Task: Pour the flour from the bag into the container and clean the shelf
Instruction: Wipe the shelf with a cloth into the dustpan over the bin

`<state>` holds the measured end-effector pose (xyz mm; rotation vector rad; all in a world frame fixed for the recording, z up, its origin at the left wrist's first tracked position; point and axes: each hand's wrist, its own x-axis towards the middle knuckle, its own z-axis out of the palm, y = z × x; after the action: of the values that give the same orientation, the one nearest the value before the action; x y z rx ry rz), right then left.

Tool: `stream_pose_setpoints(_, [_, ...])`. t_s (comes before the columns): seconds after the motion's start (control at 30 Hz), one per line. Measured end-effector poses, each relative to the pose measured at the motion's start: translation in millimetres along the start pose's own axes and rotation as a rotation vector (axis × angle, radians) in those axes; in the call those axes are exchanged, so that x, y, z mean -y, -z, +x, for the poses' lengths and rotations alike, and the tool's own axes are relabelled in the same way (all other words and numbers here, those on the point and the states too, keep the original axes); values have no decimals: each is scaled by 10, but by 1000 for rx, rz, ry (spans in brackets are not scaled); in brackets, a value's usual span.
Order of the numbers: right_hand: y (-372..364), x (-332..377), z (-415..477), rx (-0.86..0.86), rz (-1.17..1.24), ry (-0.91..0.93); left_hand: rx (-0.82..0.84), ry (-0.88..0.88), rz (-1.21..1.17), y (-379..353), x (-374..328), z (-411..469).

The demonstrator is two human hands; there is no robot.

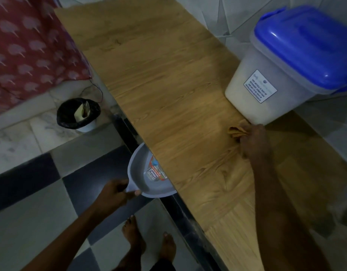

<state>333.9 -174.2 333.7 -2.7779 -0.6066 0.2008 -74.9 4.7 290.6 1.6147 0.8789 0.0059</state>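
Shelf: a long wood-grain shelf (168, 94) runs from the lower right to the upper left, against a pale tiled wall.

Container: a translucent container (266, 90) stands upright on the shelf at its wall side, filled with a whitish content and closed by a blue lid (309, 45); a white printed label (260, 86) faces the camera.

Right hand: the right hand (255, 141) lies on the shelf just in front of the container's near corner, fingers curled round a bunched brown cloth (236, 131) that touches the shelf surface and reaches the container's base.

Left hand: the left hand (114, 194) grips the handle of a grey dustpan (147, 182), fingers wrapped tight and thumb on top.

Dustpan: held level at the shelf's front edge, its open lip tucked against and slightly under that edge (a printed sticker (155, 173) shows inside the pan).

Floor: checkered light and dark floor (31, 222), with two bare feet (133, 231) beside the shelf.

Bin: a small bin (78, 113) with a black liner stands on the floor, well apart from the dustpan; its yellowish contents cannot be identified.

Fabric: a red patterned fabric (27, 51) fills the upper left.
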Motion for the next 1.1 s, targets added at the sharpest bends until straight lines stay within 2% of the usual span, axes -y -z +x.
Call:
stream_pose_setpoints(0.07, [-169,108,-99,41,-20,-6,10,-9,-11,-56,20,-31])
stream_pose_setpoints(0.2, [-473,663,-863,124,-49,282,27,-12,0,-152,47,-97])
stream_pose_setpoints(0.33, [-636,1064,-1707,343,130,589,36,-8,36,-199,93,-131])
stream_pose_setpoints(0.4, [-592,1115,-1850,452,280,664,20,-12,37,-225,132,-142])
stream_pose_setpoints(0.5, [-322,1068,-1703,508,519,379,22,-16,28,-269,118,-190])
stream_pose_setpoints(0.53, [-204,991,-1596,469,606,289,24,-15,22,-284,117,-224])
stream_pose_setpoints(0.6, [80,760,-1292,277,636,199,23,-13,25,-294,133,-249])
stream_pose_setpoints(0.7, [333,240,-728,36,292,143,8,-20,31,-309,147,-302])
stream_pose_setpoints(0.77, [330,-51,-448,9,136,47,-10,-17,13,-333,128,-348])
stream_pose_setpoints(0.83, [225,-152,-395,25,99,-34,-21,-21,30,-352,114,-381])
stream_pose_setpoints(0.93, [-22,55,-702,4,-11,43,-15,-15,62,-397,122,-390])
stream_pose_setpoints(1.1, [-607,627,-1673,164,53,420,18,-1,4,-473,81,-429])
